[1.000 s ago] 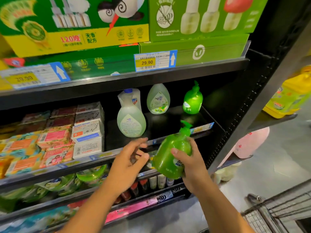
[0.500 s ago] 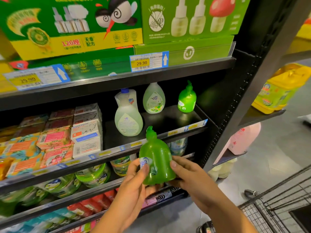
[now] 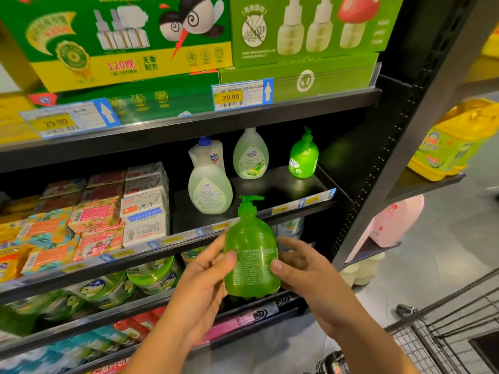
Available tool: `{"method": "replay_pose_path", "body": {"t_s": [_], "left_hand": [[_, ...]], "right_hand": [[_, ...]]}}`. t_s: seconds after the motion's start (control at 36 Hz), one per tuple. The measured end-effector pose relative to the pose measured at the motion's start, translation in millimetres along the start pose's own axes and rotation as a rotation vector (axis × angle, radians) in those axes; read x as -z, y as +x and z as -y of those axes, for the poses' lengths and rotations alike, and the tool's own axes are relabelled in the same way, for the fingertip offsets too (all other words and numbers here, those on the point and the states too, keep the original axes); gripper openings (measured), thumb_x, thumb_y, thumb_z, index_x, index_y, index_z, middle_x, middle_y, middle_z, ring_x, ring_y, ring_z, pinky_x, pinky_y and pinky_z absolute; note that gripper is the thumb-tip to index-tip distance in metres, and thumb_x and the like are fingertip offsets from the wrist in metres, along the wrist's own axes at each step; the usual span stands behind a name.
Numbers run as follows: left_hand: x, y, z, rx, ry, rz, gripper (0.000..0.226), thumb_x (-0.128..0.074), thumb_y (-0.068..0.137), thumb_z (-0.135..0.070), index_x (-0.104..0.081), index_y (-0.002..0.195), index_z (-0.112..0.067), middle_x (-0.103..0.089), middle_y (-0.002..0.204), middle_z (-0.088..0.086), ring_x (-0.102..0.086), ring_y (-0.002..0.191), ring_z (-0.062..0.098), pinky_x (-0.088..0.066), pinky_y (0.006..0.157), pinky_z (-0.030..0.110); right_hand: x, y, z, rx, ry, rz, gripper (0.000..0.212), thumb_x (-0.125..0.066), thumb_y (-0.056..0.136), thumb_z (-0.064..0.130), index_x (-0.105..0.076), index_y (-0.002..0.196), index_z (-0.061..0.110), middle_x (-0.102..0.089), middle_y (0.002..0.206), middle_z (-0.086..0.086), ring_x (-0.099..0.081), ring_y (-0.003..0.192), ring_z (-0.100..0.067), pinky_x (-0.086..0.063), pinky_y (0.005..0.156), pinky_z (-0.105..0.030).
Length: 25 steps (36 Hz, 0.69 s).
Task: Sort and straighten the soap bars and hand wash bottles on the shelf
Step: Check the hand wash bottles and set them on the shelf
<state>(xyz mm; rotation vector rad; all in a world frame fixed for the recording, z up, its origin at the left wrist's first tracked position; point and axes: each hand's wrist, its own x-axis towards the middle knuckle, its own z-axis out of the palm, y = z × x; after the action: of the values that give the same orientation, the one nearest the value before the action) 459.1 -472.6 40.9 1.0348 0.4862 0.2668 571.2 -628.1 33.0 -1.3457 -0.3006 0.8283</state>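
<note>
A black metal store shelf [image 3: 270, 184] fills the view, with grey floor and a wire cart [image 3: 445, 333] at 4 o'clock. Both forearms rise from 6 o'clock. The left hand [image 3: 199, 287] and right hand [image 3: 305, 271] hold a bright green pump bottle [image 3: 251, 255] upright between them, in front of the shelf edge and not on it; each thumb presses its near face, where fine white back-label print faces the camera, too small to read. The fingers curl round its sides.

On the shelf behind, at 12 o'clock from the held bottle, stand a pale bottle [image 3: 210, 190] with its back label forward, a blue-capped bottle [image 3: 209, 155] just behind it, a pale green bottle [image 3: 250, 155], and a small green pump bottle [image 3: 303, 157] at 1 o'clock. Stacked soap bars [image 3: 113, 211] fill the shelf at 9 o'clock.

Overhead, green boxes [image 3: 121, 41] read "120晚" and "无香配方". Two price tags [image 3: 240, 95] read "29.90". Yellow bottles [image 3: 456, 147] sit at 2 o'clock on a neighbouring rack.
</note>
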Motion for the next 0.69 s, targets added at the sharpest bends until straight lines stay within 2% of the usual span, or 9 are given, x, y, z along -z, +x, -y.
{"method": "replay_pose_path", "body": {"t_s": [0.11, 0.17, 0.22, 0.36, 0.44, 0.5, 0.56, 0.61, 0.69], "left_hand": [[-2, 2, 0, -0.034, 0.047, -0.102, 0.051, -0.066, 0.081, -0.023, -0.059, 0.130, -0.009, -0.071, 0.114, 0.020, -0.069, 0.099, 0.029, -0.054, 0.091, 0.046], [-8, -1, -1, -0.033, 0.089, -0.041, 0.044, -0.062, 0.084, -0.025, -0.063, 0.126, -0.010, -0.072, 0.115, 0.016, -0.070, 0.096, 0.024, -0.056, 0.079, 0.035], [-11, -4, -2, -0.027, 0.113, 0.037, 0.046, -0.063, 0.086, -0.025, -0.061, 0.131, -0.015, -0.071, 0.121, 0.011, -0.068, 0.109, 0.025, -0.056, 0.085, 0.032], [-5, -5, 0, -0.094, 0.090, 0.136, 0.084, -0.090, 0.066, -0.043, -0.057, 0.138, -0.016, -0.065, 0.132, 0.012, -0.061, 0.123, 0.029, -0.054, 0.096, 0.036], [-5, -1, -5, -0.176, 0.183, 0.120, 0.093, -0.093, 0.056, -0.050, -0.055, 0.138, -0.026, -0.067, 0.130, 0.005, -0.063, 0.121, 0.022, -0.055, 0.092, 0.031], [-5, 4, -8, -0.233, 0.217, 0.103, 0.102, -0.096, 0.052, -0.044, -0.047, 0.140, -0.029, -0.068, 0.126, 0.003, -0.067, 0.112, 0.018, -0.058, 0.084, 0.030], [-2, 8, -8, -0.279, 0.239, 0.112, 0.104, -0.095, 0.056, -0.018, -0.040, 0.142, -0.030, -0.072, 0.117, 0.002, -0.068, 0.104, 0.016, -0.058, 0.083, 0.030], [0, 6, -12, -0.347, 0.369, 0.145, 0.100, -0.085, 0.055, 0.004, -0.043, 0.140, -0.029, -0.071, 0.117, -0.008, -0.064, 0.113, 0.009, -0.053, 0.089, 0.024], [5, 6, -20, -0.482, 0.603, 0.210, 0.086, -0.086, 0.055, -0.005, -0.061, 0.131, -0.035, -0.066, 0.126, -0.019, -0.061, 0.117, 0.006, -0.045, 0.096, 0.012]], "right_hand": [[-7, 0, 6, 0.057, 0.001, -0.004, 0.058, -0.079, 0.068, 0.018, -0.062, 0.123, 0.009, -0.076, 0.105, -0.009, -0.073, 0.098, -0.023, -0.058, 0.076, -0.027], [-7, 1, 8, 0.085, 0.033, -0.039, 0.058, -0.078, 0.068, 0.018, -0.062, 0.123, 0.013, -0.076, 0.103, -0.011, -0.074, 0.093, -0.021, -0.058, 0.074, -0.026], [-3, 2, 12, 0.076, 0.061, -0.043, 0.054, -0.077, 0.070, 0.021, -0.066, 0.123, 0.015, -0.073, 0.097, -0.013, -0.071, 0.085, -0.019, -0.057, 0.075, -0.028], [9, 5, 12, 0.143, -0.009, 0.071, 0.050, -0.086, 0.073, 0.023, -0.072, 0.121, 0.019, -0.066, 0.101, -0.013, -0.063, 0.087, -0.024, -0.051, 0.078, -0.040], [15, 7, 19, 0.271, -0.092, 0.131, 0.053, -0.081, 0.074, 0.017, -0.068, 0.125, 0.015, -0.074, 0.113, -0.008, -0.070, 0.103, -0.023, -0.055, 0.087, -0.034], [20, 9, 27, 0.349, -0.161, 0.138, 0.057, -0.082, 0.072, 0.011, -0.066, 0.127, 0.017, -0.072, 0.119, -0.007, -0.069, 0.110, -0.021, -0.055, 0.089, -0.031], [27, 11, 32, 0.427, -0.249, 0.149, 0.065, -0.087, 0.069, 0.017, -0.066, 0.130, 0.023, -0.068, 0.126, -0.004, -0.065, 0.117, -0.024, -0.055, 0.094, -0.038], [34, 11, 35, 0.547, -0.366, 0.144, 0.066, -0.087, 0.068, 0.018, -0.066, 0.130, 0.029, -0.065, 0.131, 0.000, -0.061, 0.124, -0.027, -0.053, 0.099, -0.046], [40, 8, 38, 0.717, -0.430, 0.182, 0.059, -0.088, 0.071, 0.031, -0.068, 0.126, 0.032, -0.066, 0.131, 0.001, -0.059, 0.127, -0.028, -0.049, 0.103, -0.050]]}}
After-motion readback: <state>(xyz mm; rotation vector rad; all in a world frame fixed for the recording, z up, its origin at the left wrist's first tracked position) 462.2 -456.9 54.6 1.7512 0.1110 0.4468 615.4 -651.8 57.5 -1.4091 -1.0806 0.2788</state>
